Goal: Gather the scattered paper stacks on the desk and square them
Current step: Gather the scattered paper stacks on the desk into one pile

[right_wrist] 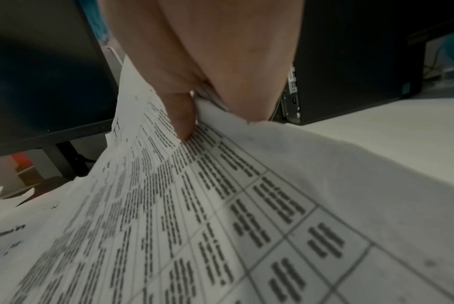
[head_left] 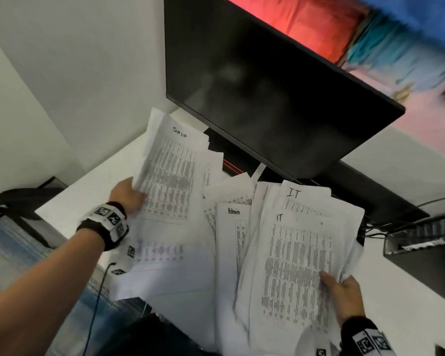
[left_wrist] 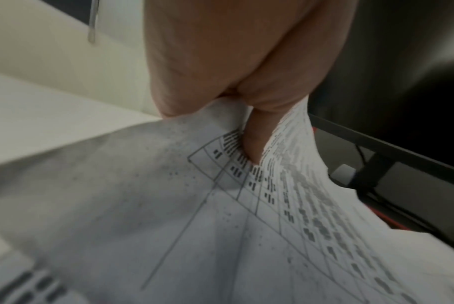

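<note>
Printed sheets lie spread over the white desk [head_left: 70, 191]. My left hand [head_left: 129, 195] pinches the left edge of a stack headed "Task List" [head_left: 172, 173], thumb on top; in the left wrist view the thumb [left_wrist: 252, 139] presses into that sheet [left_wrist: 220, 236]. My right hand [head_left: 342, 286] pinches the lower right edge of the "IT" stack [head_left: 296, 265], thumb on the printed table; the right wrist view shows the thumb [right_wrist: 181, 115] on that page [right_wrist: 220, 216]. An "Admin" sheet [head_left: 231, 227] lies between the two stacks, partly covered.
A dark monitor [head_left: 267, 93] hangs over the back of the desk, its stand base [head_left: 385, 199] behind the papers. A black computer case [head_left: 427, 242] sits at the right. A chair [head_left: 23, 201] stands left of the desk. A cable [head_left: 98, 299] hangs by the near edge.
</note>
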The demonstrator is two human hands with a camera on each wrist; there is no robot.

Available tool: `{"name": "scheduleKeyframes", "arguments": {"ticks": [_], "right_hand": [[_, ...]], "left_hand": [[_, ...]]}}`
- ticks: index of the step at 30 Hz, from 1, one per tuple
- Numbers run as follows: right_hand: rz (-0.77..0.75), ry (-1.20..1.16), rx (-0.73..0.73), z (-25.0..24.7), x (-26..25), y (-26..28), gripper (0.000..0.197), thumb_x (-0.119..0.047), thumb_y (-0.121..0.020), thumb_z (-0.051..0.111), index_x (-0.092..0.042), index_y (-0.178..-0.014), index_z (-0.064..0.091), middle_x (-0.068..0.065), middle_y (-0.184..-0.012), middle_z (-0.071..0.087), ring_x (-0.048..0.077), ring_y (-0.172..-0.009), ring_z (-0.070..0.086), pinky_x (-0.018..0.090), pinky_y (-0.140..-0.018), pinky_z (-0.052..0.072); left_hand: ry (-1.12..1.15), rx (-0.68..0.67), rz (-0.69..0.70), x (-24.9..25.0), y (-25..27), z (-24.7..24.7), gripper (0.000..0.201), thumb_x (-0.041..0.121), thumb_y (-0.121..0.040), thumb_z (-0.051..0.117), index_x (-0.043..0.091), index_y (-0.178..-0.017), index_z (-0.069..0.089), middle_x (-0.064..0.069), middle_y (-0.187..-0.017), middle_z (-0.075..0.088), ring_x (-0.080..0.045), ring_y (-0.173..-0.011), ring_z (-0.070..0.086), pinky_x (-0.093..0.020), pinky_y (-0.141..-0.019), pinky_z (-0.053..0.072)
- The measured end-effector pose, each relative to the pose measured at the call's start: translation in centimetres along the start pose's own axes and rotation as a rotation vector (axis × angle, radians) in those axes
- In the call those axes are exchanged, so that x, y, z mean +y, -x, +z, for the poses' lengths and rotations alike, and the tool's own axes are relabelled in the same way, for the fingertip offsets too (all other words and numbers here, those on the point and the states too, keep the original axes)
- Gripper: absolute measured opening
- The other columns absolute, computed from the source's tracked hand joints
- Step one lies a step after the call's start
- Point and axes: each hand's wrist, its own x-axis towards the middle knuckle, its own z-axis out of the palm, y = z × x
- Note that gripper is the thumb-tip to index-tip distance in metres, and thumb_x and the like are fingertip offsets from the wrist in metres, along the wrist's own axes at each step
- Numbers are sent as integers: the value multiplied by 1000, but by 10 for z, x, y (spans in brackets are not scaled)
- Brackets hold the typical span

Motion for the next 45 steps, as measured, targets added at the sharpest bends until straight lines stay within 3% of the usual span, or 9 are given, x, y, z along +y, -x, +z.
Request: {"name": "scheduleKeyframes", "arguments": {"ticks": [5, 15, 20, 25, 27, 30, 35, 40, 45], "right_hand": [[18, 48, -52, 3, -3, -6, 39, -27, -82, 79, -2, -108, 65, 15, -103, 75, 32, -96, 72, 54, -95, 52], [40, 185, -327, 74, -37, -10, 61, -3, -85, 76, -9, -135, 42, 16, -124, 63, 25, -94, 65, 35, -80, 54], [199, 183, -395, 72, -74, 13, 75, -1, -84, 77, 7, -147, 38, 25, -145, 51, 36, -127, 51, 43, -110, 35], [251, 0, -316, 46, -57, 19, 83, -13, -85, 77, 4, -152, 31, 23, -150, 45, 40, -141, 40, 42, -109, 33], [164, -34, -230, 27, -39, 18, 104, -42, -66, 90, -3, -148, 41, 20, -151, 50, 36, -136, 48, 51, -115, 33], [87, -145, -102, -9, -22, 14, 99, -58, -34, 93, -4, -113, 70, 16, -109, 78, 33, -107, 71, 56, -103, 47], [150, -412, -18, -45, -32, 34, 85, -31, -53, 98, -5, -119, 50, 35, -118, 65, 33, -96, 75, 44, -92, 55], [228, -512, -103, -2, -38, 58, 65, -5, -87, 70, 9, -145, 44, 24, -92, 75, 36, -98, 74, 49, -86, 59], [208, -261, -123, 57, 2, 60, 50, -18, -80, 83, -2, -122, 61, 9, -99, 75, 24, -83, 73, 32, -71, 60]], "left_hand": [[102, -101, -81, -25, -1, -17, 8, 7, -88, 70, 2, -90, 63, -13, -70, 62, -24, -58, 55, -31, -59, 48], [152, -310, -26, 0, 38, 48, 5, 8, -94, 57, 3, -95, 58, -8, -75, 55, -22, -67, 50, -33, -67, 46], [168, -359, -16, 7, 34, 48, 10, 7, -94, 58, 2, -103, 57, -7, -75, 52, -17, -61, 46, -35, -68, 47], [117, -313, -3, 10, 22, 41, 8, 5, -95, 56, 6, -103, 56, -4, -71, 52, -20, -62, 48, -32, -65, 44], [107, -291, 12, 12, 18, 39, 13, 4, -95, 56, 11, -105, 54, -7, -75, 55, -21, -64, 51, -27, -58, 43], [53, -309, 45, 16, 15, 41, 9, 3, -94, 56, 9, -101, 55, -5, -72, 54, -18, -59, 49, -25, -54, 40], [28, -409, 56, 26, 23, 63, 5, 6, -93, 57, 4, -88, 56, -5, -68, 49, -19, -55, 43, -25, -53, 39], [111, -618, 73, 43, 52, 100, 26, 25, -92, 64, 2, -103, 66, -18, -102, 69, -39, -95, 69, -43, -86, 56], [268, -773, -51, 65, 93, 131, 101, 76, -77, 57, 14, -154, 35, -2, -157, 39, -29, -147, 37, -42, -117, 29]]}}
